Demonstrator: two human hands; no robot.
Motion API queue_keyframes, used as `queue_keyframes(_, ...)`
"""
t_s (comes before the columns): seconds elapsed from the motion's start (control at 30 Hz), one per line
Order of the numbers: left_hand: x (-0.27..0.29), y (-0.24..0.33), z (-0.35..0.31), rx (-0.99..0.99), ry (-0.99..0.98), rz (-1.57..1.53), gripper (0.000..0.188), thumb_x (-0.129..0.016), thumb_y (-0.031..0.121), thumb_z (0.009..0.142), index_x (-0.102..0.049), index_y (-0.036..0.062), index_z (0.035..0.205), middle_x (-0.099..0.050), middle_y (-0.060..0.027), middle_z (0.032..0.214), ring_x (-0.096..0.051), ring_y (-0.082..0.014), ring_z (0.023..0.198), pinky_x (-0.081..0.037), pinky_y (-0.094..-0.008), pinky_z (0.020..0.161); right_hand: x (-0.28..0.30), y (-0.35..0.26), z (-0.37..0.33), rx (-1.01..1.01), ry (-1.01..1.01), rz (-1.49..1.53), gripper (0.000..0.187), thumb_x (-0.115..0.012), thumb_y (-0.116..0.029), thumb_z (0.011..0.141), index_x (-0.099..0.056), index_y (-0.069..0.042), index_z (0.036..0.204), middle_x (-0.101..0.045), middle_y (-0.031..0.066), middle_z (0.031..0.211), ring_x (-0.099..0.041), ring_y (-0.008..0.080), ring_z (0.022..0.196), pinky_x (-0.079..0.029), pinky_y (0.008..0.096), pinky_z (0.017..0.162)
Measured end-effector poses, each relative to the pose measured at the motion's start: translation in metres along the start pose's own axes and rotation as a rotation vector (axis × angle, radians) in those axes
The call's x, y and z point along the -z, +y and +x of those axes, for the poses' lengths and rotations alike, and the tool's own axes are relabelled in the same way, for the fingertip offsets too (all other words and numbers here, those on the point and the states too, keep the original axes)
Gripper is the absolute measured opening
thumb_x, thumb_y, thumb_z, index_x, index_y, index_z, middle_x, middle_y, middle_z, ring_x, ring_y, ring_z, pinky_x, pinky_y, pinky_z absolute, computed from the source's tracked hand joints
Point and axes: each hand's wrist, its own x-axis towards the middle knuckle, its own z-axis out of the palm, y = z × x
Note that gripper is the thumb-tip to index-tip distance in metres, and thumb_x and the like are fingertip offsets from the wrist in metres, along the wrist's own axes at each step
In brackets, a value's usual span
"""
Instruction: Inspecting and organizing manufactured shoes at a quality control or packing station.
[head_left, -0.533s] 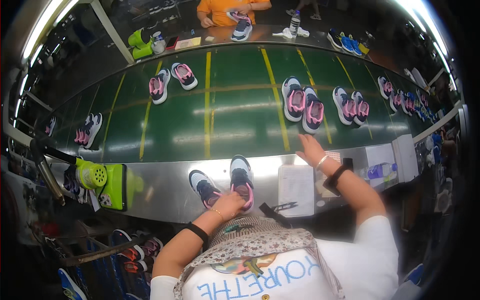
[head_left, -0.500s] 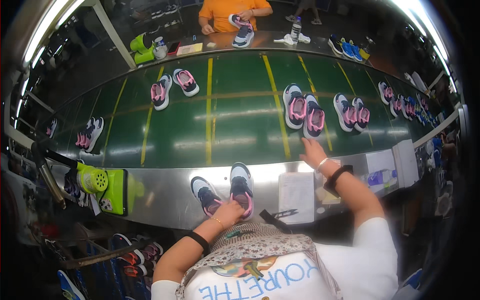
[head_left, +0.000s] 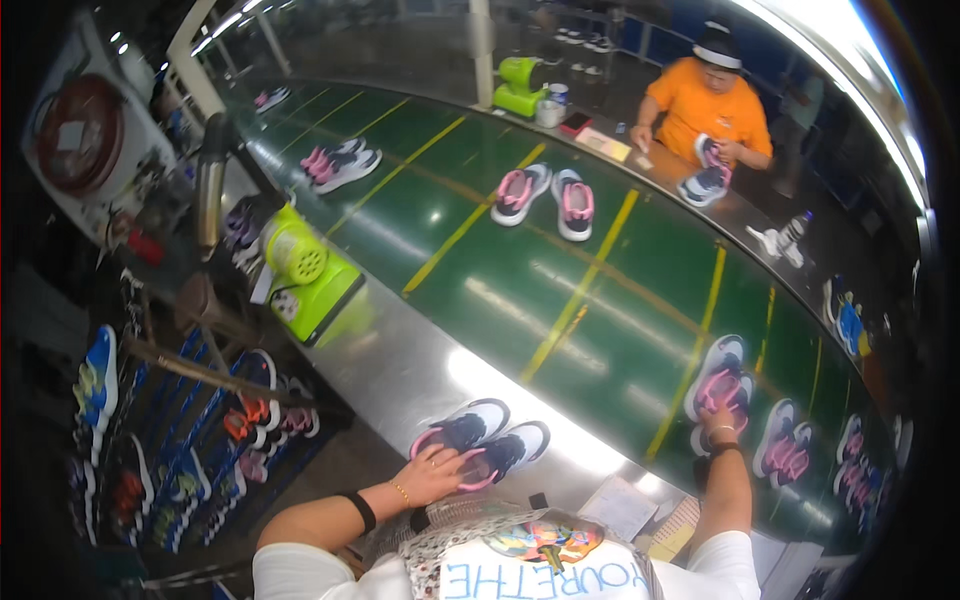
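On the metal ledge in front of me stands a pair of white and navy sneakers (head_left: 515,448) with pink collars, toes pointing away to the right. My left hand (head_left: 437,476) is at their heel ends, its fingers closed over the pink collars. My right hand (head_left: 720,424) reaches out over the green belt to another pair of the same kind. Its fingers are at the collar of one sneaker (head_left: 722,362) and close on it; the hand and wrist partly cover this pair.
The green belt (head_left: 480,260) carries further pairs, including sneakers (head_left: 574,205) in its middle and sneakers (head_left: 783,443) at right. A lime-green machine (head_left: 318,290) stands left on the ledge. Beside it is a shoe rack (head_left: 200,440). Across the belt, a person in orange (head_left: 705,110) handles a sneaker.
The view has turned leftward, showing more rack at left. My right hand has moved onto a sneaker of the pair on the belt. My left hand stays at the ledge pair, which now sits closer together.
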Motion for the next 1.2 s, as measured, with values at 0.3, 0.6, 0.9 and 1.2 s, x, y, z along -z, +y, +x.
queue_keyframes(0.3,-0.022,0.037,-0.029,0.610,0.069,-0.151,0.038,-0.070,0.025,0.060,-0.059,0.0155,0.095,-0.044,-0.0160,0.109,-0.041,-0.0320,0.108,-0.023,-0.0476,0.097,-0.002,-0.075,-0.040,0.206,-0.211,0.416,0.057,-0.063,-0.025,0.075,-0.042,0.006,0.119,-0.055,0.0145,0.103,-0.054,0.0186,0.089,-0.043,0.0272,0.076)
queue_keyframes(0.6,0.009,0.006,-0.039,0.446,0.247,-0.325,0.032,-0.074,0.027,0.052,-0.058,0.0093,0.073,-0.046,-0.0127,0.092,-0.045,-0.0290,0.094,-0.026,-0.0444,0.091,-0.047,-0.163,-0.120,0.441,-0.491,0.600,0.020,-0.055,-0.013,0.082,-0.048,-0.003,0.098,-0.050,0.0014,0.061,-0.045,0.0085,0.044,-0.035,0.0217,0.037)
queue_keyframes(0.9,0.215,-0.030,-0.217,0.822,1.217,-0.027,0.039,-0.074,0.030,0.062,-0.053,0.0060,0.083,-0.047,-0.0140,0.102,-0.044,-0.0302,0.097,-0.034,-0.0363,0.084,-0.151,-0.243,-0.229,1.023,-0.308,0.158,0.028,-0.066,-0.013,0.067,-0.054,0.000,0.087,-0.056,0.0122,0.063,-0.053,0.0218,0.051,-0.042,0.0339,0.048)
queue_keyframes(1.2,0.381,-0.115,-0.387,1.278,1.338,0.235,0.048,-0.062,0.046,0.069,-0.061,-0.0001,0.084,-0.061,-0.0138,0.088,-0.056,-0.0247,0.080,-0.041,-0.0357,0.070,-0.178,-0.246,-0.249,0.795,-0.207,-0.124,0.038,-0.067,-0.025,0.062,-0.054,-0.002,0.088,-0.051,0.0216,0.079,-0.053,0.0354,0.074,-0.043,0.0414,0.066)
